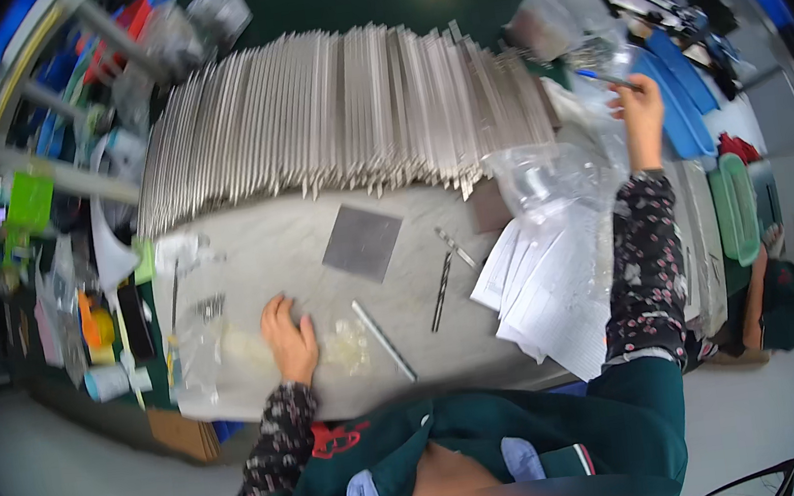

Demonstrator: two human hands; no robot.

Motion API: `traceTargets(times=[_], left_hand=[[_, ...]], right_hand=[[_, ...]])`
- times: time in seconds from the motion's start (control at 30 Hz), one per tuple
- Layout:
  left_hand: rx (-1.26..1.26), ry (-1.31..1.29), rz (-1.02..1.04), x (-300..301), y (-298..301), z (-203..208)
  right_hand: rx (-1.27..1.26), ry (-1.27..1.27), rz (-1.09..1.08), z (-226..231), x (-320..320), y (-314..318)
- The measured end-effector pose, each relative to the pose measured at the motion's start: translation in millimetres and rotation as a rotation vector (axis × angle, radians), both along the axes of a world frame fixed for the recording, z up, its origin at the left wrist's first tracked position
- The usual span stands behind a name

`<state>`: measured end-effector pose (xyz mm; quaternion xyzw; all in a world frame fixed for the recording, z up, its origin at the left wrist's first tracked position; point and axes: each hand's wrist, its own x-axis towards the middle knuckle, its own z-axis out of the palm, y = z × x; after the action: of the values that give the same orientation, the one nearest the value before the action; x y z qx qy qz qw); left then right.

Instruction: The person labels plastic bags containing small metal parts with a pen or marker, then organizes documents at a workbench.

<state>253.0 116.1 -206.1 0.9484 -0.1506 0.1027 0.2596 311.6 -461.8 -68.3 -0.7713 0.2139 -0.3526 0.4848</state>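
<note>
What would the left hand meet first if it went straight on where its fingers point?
The left hand would likely meet the near ends of the strips, though depth is unclear.

Matt square sheet (363, 242), glossy plastic bag (553, 184), paper sheets (552, 298), cloth sleeves (644, 267)

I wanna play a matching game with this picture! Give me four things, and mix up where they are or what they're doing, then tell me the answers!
Things:
1. right hand
2. left hand
3. dark square sheet
4. green bin

Places and states:
A. lying flat just in front of the row of thin strips
B. out to the right of the right sleeve
C. holding a pen-like thing with a blue end
D. at the grey tabletop, with nothing seen in it

Right pairs: 1-C, 2-D, 3-A, 4-B
</note>
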Motion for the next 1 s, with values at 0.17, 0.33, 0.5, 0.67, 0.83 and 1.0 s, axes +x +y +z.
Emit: traceTargets(times=[0.17, 0.33, 0.5, 0.67, 0.83, 1.0], left_hand=[[-0.041, -0.068, 0.012, 21, -39, 16], [-0.043, -0.056, 0.058, 18, -64, 20], [-0.167, -0.100, 0.083, 4, -60, 30], [-0.094, -0.236, -0.168, -39, -30, 76], [0.059, -0.348, 0.170, -76, 65, 89], [0.302, -0.214, 0.167, -42, 91, 109]], right_hand=[[0.064, -0.057, 0.303, 17, -70, -12], [0.089, 0.180, 0.449, 11, -77, 16], [0.253, 0.334, 0.768, 2, -92, 153], [0.386, 0.499, 0.991, -18, -112, 256], [0.554, 0.549, 1.026, -20, -104, 328], [0.229, 0.555, 1.064, -42, -74, 367]])
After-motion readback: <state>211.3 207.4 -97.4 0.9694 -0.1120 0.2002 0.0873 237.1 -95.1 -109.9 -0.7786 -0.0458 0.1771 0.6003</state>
